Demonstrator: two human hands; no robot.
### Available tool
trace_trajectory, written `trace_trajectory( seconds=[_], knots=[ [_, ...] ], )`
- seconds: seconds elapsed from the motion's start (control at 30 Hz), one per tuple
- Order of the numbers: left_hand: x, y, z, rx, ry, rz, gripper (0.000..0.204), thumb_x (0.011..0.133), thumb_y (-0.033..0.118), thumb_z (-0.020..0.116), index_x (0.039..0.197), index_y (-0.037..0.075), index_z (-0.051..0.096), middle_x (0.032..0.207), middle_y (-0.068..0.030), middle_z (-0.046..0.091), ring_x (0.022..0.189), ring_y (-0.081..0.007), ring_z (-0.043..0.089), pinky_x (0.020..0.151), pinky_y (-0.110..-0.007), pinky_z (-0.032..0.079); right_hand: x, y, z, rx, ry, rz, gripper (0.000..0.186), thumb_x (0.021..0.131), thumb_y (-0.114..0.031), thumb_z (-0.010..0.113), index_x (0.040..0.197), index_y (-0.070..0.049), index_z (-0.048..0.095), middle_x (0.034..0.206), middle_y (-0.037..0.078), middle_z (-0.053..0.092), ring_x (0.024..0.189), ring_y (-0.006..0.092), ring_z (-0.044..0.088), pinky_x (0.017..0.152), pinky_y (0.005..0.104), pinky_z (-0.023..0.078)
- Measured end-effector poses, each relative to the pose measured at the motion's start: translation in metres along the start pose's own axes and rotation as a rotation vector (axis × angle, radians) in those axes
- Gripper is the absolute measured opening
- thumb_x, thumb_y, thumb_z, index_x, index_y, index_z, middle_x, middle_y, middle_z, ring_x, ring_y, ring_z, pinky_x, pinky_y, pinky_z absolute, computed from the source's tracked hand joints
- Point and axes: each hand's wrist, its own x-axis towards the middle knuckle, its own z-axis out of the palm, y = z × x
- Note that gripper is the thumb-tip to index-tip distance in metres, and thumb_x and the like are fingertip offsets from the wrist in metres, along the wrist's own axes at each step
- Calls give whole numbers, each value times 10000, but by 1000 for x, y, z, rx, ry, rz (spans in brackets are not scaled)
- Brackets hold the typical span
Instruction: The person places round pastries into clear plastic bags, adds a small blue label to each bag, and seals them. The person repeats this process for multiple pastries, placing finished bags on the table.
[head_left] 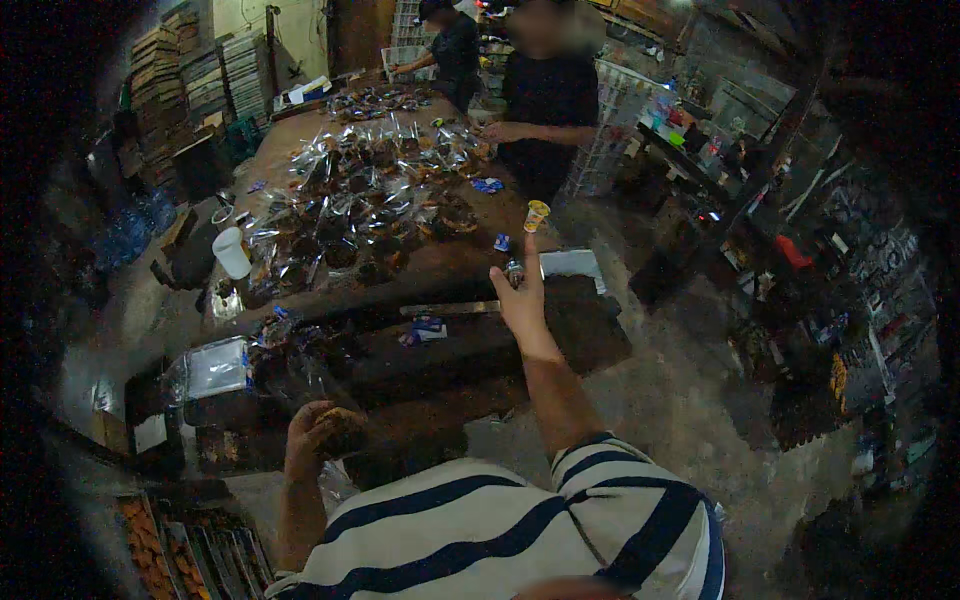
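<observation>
My right hand (522,300) reaches out over the near right part of the table, thumb and index finger stretched apart. At the tip of the index finger is a small yellow-and-white piece (537,215), flared like a tiny cup; whether it sticks to the finger or is pinched is not clear. A small blue packet (502,243) lies just beyond the hand. Low on the left, my left hand (318,428) curls around a brownish item (345,430) that seems to be in clear film; its kind is too dark to tell.
Many clear-wrapped brown items (370,180) cover the long table. A white tub (231,253) stands at its left edge, and a clear-topped box (217,367) nearer me. A flat strip (450,309) and blue packets (430,328) lie in front. Two people (548,100) stand at the far side.
</observation>
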Motion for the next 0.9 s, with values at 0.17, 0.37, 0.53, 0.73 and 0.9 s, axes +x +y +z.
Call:
trace_trajectory(
  seconds=[0.17,0.37,0.53,0.73,0.9],
  knots=[
    [-42,-13,-18,16,19,7,379,724,101,714,1060,18,560,990,-105,620,894,-210,622,820,-346,514,-67,11,-4,107,-35,207,743,835,-89,663,1445,-77,239,1143,62,438,980,137,446,861,247,388],
    [-72,-19,-24,32,-26,-17,373,735,102,707,1064,11,558,991,-99,618,916,-221,617,812,-353,508,-126,25,-2,58,-116,169,687,841,-120,662,1404,7,291,1347,142,429,1195,200,422,993,294,338],
    [-82,-16,-24,36,-24,-14,343,754,81,686,1068,12,569,998,-112,628,928,-219,616,809,-354,508,-139,15,-3,-66,-102,130,666,840,-99,659,1393,16,307,1340,131,429,1183,189,434,995,292,346],
    [-79,-20,-25,-48,-37,-58,314,769,51,671,1066,15,577,997,-98,634,925,-201,616,808,-342,506,-135,16,-18,180,-95,308,640,813,-87,693,1359,11,373,1189,102,546,1060,157,509,904,281,416],
    [-57,-30,-32,-51,-16,-48,351,770,114,689,1079,7,561,1007,-99,627,895,-208,620,807,-345,511,-116,41,-19,-117,-75,239,574,798,-109,717,1300,11,463,1053,50,580,887,106,536,809,256,448]
  ],
)
